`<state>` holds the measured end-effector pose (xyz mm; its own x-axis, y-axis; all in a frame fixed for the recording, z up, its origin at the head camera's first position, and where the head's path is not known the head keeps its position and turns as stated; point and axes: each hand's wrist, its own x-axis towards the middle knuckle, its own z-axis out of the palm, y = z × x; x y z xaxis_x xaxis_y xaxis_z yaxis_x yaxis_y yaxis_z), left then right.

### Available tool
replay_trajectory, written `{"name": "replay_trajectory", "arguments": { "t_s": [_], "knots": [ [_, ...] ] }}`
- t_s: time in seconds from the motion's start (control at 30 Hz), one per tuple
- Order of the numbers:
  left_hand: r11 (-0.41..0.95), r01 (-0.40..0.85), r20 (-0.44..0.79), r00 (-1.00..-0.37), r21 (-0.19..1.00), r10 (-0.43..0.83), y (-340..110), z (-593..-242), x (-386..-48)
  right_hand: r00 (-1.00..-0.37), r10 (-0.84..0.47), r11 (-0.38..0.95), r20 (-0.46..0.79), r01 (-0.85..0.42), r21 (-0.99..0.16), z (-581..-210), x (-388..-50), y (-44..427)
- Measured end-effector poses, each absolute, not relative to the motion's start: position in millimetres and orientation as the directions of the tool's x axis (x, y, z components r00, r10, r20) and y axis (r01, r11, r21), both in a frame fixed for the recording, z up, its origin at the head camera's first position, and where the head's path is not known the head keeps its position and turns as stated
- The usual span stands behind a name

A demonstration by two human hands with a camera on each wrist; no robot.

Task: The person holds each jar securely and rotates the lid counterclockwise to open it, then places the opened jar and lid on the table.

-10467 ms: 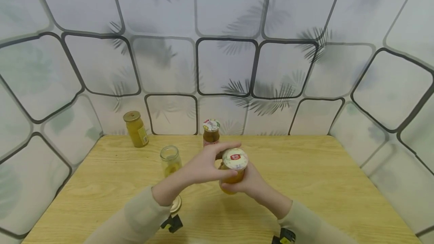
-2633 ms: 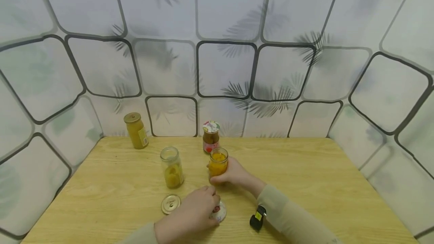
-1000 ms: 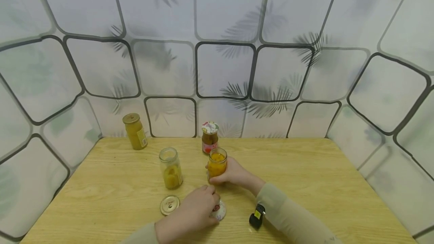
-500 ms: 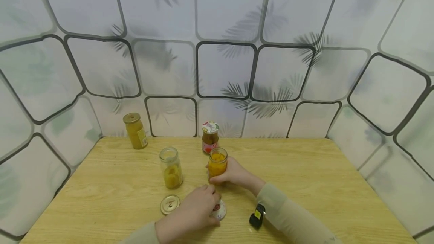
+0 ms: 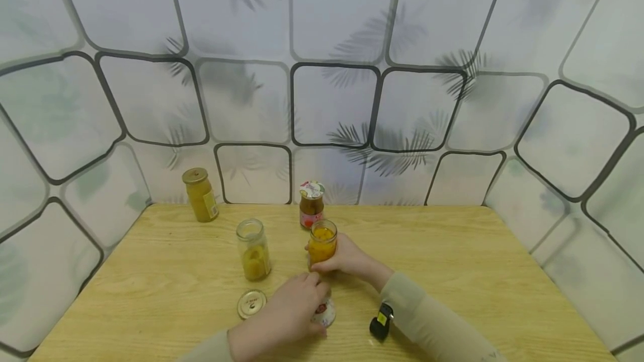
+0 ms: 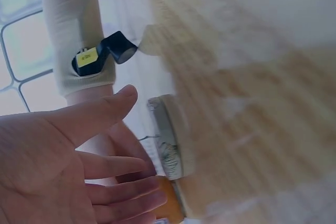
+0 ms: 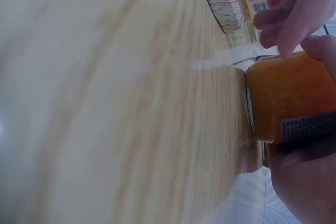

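My right hand (image 5: 354,258) grips an uncapped glass jar (image 5: 322,250) of orange fruit, which stands upright on the table; the right wrist view shows the jar's (image 7: 294,98) label and base up close. A white patterned lid (image 5: 324,314) lies on the table in front of it. Beside that lid is my left hand (image 5: 289,312). In the left wrist view the left hand's fingers (image 6: 123,198) are relaxed and a gap shows between thumb and lid (image 6: 167,135). An uncapped jar (image 5: 255,253) of yellow fruit and a gold lid (image 5: 251,303) are farther left.
A capped yellow jar (image 5: 201,197) stands at the back left of the wooden table (image 5: 453,272). Just behind the held jar is a capped brown jar (image 5: 312,205) with a pink label. A patterned wall (image 5: 332,99) rises behind the table.
Earlier both hands held the jar with its white lid on. Since then the lid came off and was laid on the table. Lately the left fingers have shifted slightly at the lid.
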<state>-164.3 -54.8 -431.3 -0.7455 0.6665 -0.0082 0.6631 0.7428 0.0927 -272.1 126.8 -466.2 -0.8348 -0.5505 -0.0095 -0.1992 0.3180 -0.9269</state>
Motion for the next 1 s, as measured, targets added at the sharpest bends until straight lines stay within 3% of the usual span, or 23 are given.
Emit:
{"name": "replay_trajectory", "arguments": {
  "t_s": [0.33,0.73,1.0],
  "knots": [
    [0.741,0.672,0.01,-0.741,-0.019,0.672,-52,-405,-162,-0.822,-0.57,0.29,0.016,-0.219,-0.932,-466,-273,129],
    [0.744,0.668,0.054,-0.743,0.003,0.667,-58,-363,-167,-0.817,-0.574,0.245,0.062,-0.243,-0.939,-468,-273,129],
    [0.75,0.661,0.104,-0.747,0.015,0.657,-64,-341,-175,-0.822,-0.57,0.284,0.008,-0.206,-0.936,-465,-273,129]
  ]
}}
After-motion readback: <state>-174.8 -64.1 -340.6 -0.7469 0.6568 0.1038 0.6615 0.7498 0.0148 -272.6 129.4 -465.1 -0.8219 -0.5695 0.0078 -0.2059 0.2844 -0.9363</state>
